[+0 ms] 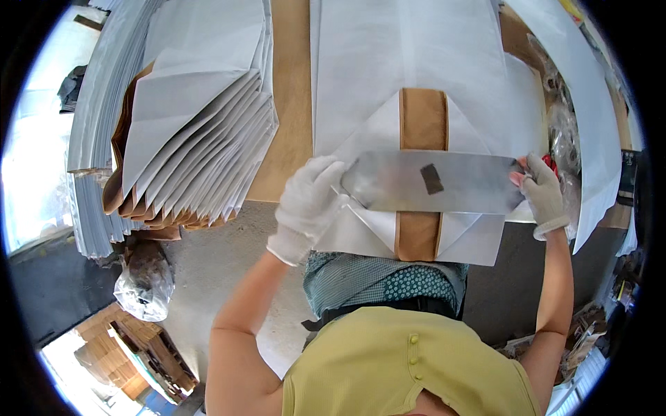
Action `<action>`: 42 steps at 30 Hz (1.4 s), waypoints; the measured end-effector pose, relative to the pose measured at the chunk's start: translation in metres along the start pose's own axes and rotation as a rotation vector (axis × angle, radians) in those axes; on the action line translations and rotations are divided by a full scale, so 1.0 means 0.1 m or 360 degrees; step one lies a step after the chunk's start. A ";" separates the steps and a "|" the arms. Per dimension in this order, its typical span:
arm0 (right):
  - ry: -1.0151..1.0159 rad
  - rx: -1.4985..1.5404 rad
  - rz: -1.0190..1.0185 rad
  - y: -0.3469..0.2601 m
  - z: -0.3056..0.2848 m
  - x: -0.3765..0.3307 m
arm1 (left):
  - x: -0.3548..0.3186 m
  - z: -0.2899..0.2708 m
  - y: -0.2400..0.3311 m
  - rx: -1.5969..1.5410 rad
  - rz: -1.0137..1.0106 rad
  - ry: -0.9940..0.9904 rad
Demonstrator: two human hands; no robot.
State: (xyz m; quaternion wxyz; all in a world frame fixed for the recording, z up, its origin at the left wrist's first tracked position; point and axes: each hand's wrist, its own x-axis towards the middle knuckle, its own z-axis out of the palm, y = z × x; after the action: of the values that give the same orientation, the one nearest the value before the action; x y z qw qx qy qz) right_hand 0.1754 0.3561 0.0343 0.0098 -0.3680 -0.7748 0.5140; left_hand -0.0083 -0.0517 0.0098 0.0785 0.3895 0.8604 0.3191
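Note:
A grey, smooth flat metal plate (388,182) with a small dark patch lies crosswise over the folded end of a white paper bag (479,239). A brown inner strip (420,236) of the bag shows above and below the plate. My left hand (309,201), in a white glove, is closed at the plate's left end, its fingertips partly hidden beside the paper fold. At the other end my right hand (543,193) grips the plate between thumb and fingers; its glove leaves some fingertips bare.
Fanned white bags (201,139) with brown lining are stacked on the left of the brown table (291,104). Further left stands a pile of flat white sheets (104,125). Clear plastic wrap (565,132) lies at the right. A plastic-wrapped bundle (144,284) hangs below the left table edge.

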 end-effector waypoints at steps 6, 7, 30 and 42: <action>-0.0011 -0.0594 -0.0066 -0.18 0.36 0.17 | 0.28 -0.20 -0.40 0.0101 0.0448 -0.0219; -0.0010 -0.0511 -0.0057 -0.14 0.38 0.19 | 0.31 -0.21 -0.44 0.0064 0.0533 -0.0246; -0.0542 -0.1016 -0.0647 -0.23 0.25 -0.08 | 0.35 0.40 0.20 0.0224 0.0653 -0.0321; -0.0329 -0.1502 -0.0973 -0.22 0.55 -0.02 | 0.39 0.42 0.48 0.0249 -0.0210 -0.0109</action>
State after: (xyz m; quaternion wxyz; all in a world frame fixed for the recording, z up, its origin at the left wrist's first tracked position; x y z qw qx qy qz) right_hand 0.1428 0.3072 0.0266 -0.0831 -0.0395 -0.9886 0.1194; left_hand 0.0108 0.0205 0.0106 0.0981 0.3476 0.9032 0.2318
